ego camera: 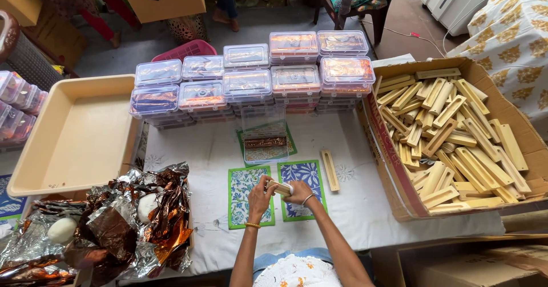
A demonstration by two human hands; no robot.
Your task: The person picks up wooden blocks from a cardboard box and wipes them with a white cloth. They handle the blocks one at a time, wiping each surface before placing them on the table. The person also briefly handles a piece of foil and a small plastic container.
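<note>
Home packing workshop; stacked boxes (251, 75)

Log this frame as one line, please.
left hand: holds wooden piece | right hand: same piece | under: patterned cards | right: carton of wooden holders

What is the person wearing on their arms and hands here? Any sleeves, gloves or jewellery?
Both forearms are bare: no sleeves and no gloves. The left hand has a thin gold-coloured bangle at the wrist. The right hand has a thin silvery bangle at its wrist. Whether any rings are worn is too small to tell. At the bottom edge, a white garment with a flower print shows.
</note>
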